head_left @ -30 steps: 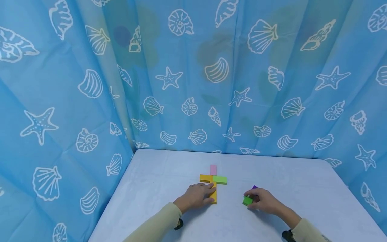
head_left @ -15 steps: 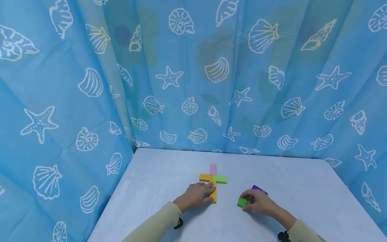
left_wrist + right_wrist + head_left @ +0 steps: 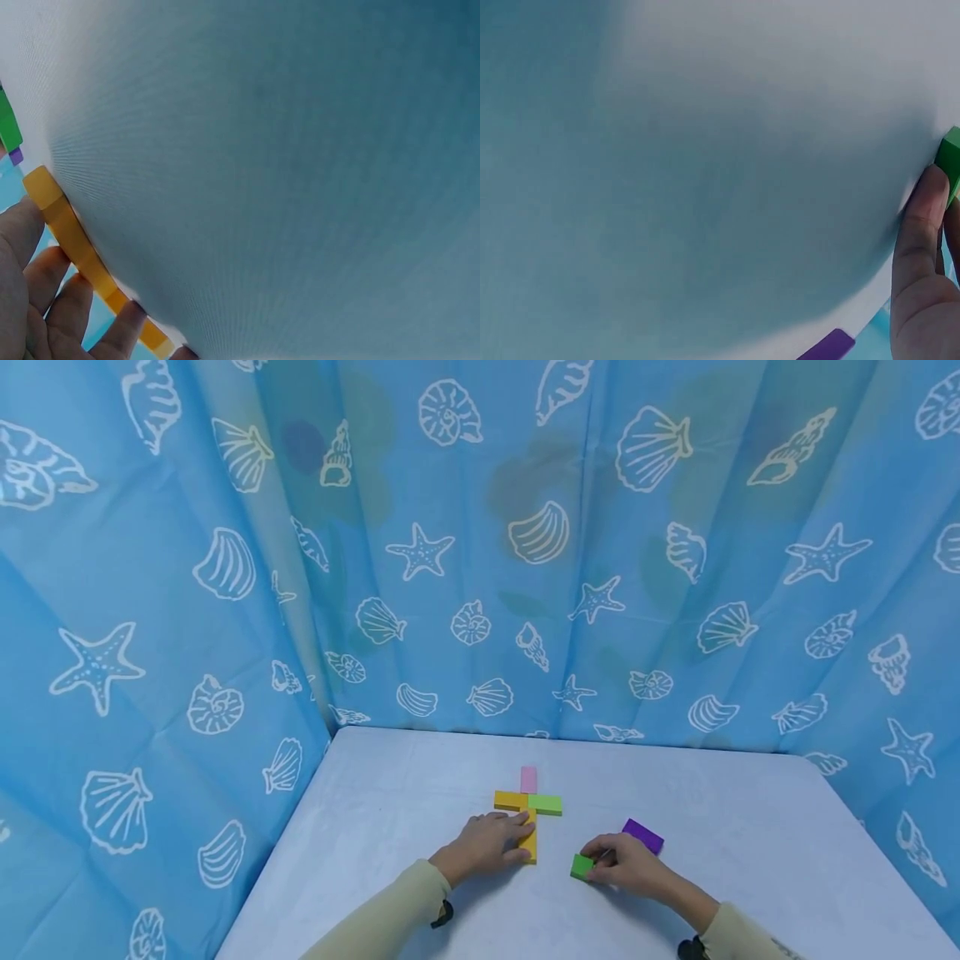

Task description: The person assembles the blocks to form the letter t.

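Note:
My left hand [image 3: 483, 845] rests on a long yellow block [image 3: 532, 848], fingers spread along it; in the left wrist view the thumb and fingertips touch this yellow block [image 3: 82, 251]. Across its far end lie an orange-yellow block [image 3: 510, 800] and a light green block [image 3: 546, 805], with a pink block [image 3: 528, 779] beyond them. To the right, my right hand [image 3: 628, 862] pinches a green block [image 3: 581, 867] between thumb and fingers, at or close to the tabletop. Behind that hand lies a purple block [image 3: 643, 836]. The right wrist view shows only part of the green block [image 3: 949, 161].
A white-covered table [image 3: 420, 768] carries all the blocks. A blue curtain [image 3: 480, 568] with white shells and starfish stands behind the table and along its left side.
My right hand has slid the green block leftward, toward the yellow block. The purple block, mostly hidden before, now shows behind the hand. My left hand stays where it was.

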`<state>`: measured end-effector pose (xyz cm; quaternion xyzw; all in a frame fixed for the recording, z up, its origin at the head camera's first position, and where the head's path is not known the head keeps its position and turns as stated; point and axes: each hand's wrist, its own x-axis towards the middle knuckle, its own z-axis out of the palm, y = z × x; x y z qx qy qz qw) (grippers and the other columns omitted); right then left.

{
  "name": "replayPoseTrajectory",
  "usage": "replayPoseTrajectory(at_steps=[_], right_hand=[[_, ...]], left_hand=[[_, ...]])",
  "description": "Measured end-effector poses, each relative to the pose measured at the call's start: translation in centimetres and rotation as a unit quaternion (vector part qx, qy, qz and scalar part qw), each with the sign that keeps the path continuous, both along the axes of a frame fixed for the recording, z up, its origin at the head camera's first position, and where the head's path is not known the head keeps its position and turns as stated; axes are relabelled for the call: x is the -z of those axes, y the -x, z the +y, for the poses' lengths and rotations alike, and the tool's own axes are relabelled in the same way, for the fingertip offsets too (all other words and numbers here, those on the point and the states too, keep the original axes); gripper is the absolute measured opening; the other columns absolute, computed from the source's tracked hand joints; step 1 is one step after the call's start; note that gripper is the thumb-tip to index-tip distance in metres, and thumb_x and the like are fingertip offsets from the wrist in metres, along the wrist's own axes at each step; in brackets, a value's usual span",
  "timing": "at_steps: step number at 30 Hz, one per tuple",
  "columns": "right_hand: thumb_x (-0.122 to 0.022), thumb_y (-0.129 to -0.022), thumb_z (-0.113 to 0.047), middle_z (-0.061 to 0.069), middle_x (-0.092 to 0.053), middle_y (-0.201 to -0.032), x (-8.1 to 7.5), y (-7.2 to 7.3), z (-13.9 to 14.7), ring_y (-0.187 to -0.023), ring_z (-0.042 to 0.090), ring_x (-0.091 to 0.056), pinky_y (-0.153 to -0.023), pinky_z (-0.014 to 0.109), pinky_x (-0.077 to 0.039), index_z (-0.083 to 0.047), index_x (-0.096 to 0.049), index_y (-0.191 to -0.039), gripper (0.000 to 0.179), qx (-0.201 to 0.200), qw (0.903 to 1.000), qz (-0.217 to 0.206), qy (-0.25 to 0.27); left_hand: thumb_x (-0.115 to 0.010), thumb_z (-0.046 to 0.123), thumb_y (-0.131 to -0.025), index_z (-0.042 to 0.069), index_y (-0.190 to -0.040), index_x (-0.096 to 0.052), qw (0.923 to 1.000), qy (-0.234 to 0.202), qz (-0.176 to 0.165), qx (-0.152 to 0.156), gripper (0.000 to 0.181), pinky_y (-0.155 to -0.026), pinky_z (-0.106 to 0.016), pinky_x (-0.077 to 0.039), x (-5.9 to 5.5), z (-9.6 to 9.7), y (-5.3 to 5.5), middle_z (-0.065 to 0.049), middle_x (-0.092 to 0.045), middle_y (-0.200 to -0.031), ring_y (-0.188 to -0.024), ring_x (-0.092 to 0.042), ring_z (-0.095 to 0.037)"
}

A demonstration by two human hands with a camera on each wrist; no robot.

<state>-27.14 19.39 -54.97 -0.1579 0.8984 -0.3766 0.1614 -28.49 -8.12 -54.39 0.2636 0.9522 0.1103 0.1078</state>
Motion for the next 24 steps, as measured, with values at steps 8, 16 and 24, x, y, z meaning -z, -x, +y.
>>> replayPoseTrajectory(at_steps=[8,16,24], right_hand=[[-0.081,-0.080,-0.015,-0.001,-0.069,-0.093,0.0,-0.1,-1.1,-0.077,0.013,-0.058,-0.065,0.020,-0.049,-0.008,-0.073,-0.106,0.029,-0.014,0.9999,-0.003,0.005],[-0.081,-0.080,-0.014,0.000,-0.067,-0.088,-0.1,-0.3,-2.4,-0.077,0.015,-0.058,-0.065,0.020,-0.049,-0.007,-0.072,-0.104,0.027,-0.034,0.9990,-0.016,0.023],[-0.081,-0.079,-0.011,-0.001,-0.066,-0.085,0.1,-0.3,-3.3,-0.074,0.013,-0.058,-0.063,0.020,-0.049,-0.008,-0.072,-0.102,0.024,-0.038,0.9984,-0.028,0.033]], left_hand=[[-0.055,0.052,-0.097,0.032,-0.148,-0.045,1.0000,0.000,0.001,0.000,0.056,-0.109,-0.055,-0.041,-0.1,-0.1,0.1,0.013,-0.038,-0.157,-0.141,-0.044,-0.024],[-0.056,0.051,-0.096,0.032,-0.147,-0.046,1.0000,-0.001,0.004,0.003,0.055,-0.108,-0.054,-0.043,-0.1,-0.2,0.1,0.013,-0.039,-0.156,-0.139,-0.046,-0.024],[-0.056,0.052,-0.097,0.032,-0.147,-0.046,1.0000,-0.004,0.005,0.002,0.055,-0.108,-0.054,-0.042,0.0,-0.1,0.0,0.013,-0.039,-0.156,-0.139,-0.046,-0.024]])
